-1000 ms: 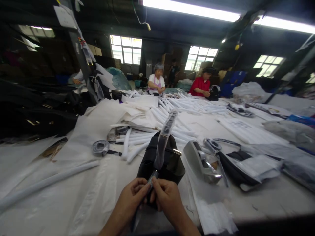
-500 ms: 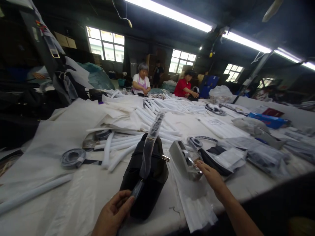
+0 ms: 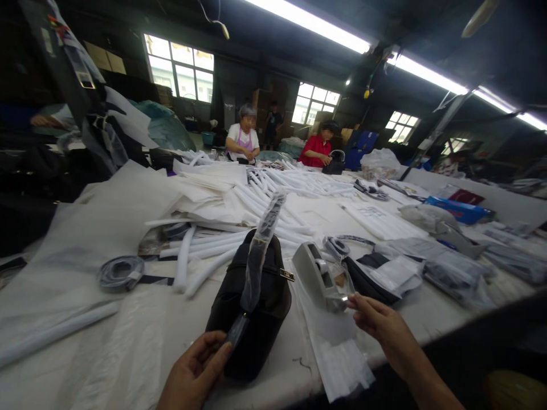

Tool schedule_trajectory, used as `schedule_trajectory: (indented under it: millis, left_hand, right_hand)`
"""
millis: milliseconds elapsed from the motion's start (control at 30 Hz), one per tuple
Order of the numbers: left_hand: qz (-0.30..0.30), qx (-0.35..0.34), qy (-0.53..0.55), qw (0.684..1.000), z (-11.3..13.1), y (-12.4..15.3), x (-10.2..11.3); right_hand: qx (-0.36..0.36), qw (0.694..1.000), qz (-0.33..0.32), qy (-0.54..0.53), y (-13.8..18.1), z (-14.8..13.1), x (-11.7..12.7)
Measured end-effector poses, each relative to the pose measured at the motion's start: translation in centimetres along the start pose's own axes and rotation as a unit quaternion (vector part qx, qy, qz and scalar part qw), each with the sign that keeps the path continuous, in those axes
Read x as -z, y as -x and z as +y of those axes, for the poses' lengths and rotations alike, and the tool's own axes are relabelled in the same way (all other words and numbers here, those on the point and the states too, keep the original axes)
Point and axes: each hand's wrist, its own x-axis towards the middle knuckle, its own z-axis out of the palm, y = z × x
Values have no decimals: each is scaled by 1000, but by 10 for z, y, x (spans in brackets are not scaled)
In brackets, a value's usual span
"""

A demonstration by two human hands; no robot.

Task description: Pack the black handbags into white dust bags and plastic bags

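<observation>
While the black bag [image 3: 267, 324] sits near the front edge of the pale desk [image 3: 427, 322], the left hand [image 3: 197, 367] has its fingers closed on a plastic-wrapped strap end [image 3: 237, 331]; the right hand [image 3: 382, 324] pinches its fingers beside the tape dispenser [image 3: 308, 273], what lies between them hard to tell. White tubes [image 3: 209, 249] crowd behind, desk surface shows between bag and wrapped coil [image 3: 121, 272], and two people [image 3: 243, 139] sit before bright windows [image 3: 316, 103]

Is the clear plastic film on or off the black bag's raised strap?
On: shiny, crinkled clear plastic film covers the raised strap of the black bag.
</observation>
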Motion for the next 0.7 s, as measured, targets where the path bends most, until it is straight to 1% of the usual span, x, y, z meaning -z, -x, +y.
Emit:
schedule_trajectory:
  millis: [100, 367, 533, 600, 633, 667, 700]
  left_hand:
    - [-1, 7, 2, 1000, 0, 0, 1]
    - [-8, 1, 0, 1000, -3, -1, 2]
    - [-49, -8, -10, 999, 0, -2, 4]
    - [-76, -15, -17, 997, 1, -4, 6]
    - [-88, -20, -18, 996, 1, -5, 6]
    - [-96, -26, -19, 995, 0, -6, 7]
    - [-99, -34, -16, 994, -1, -7, 7]
  right_hand:
    - [-40, 999, -5, -29, 4, 11, -2]
    - [-38, 999, 25, -29, -7, 29, -11]
    - [-50, 997, 44, -43, -11, 44, -9]
    - [-44, 997, 45, -36, -1, 46, -14]
    - [-28, 999, 32, -21, 10, 45, -20]
    - [-4, 1000, 8, -2, 23, 43, -29]
    - [29, 999, -37, 25, 39, 39, -42]
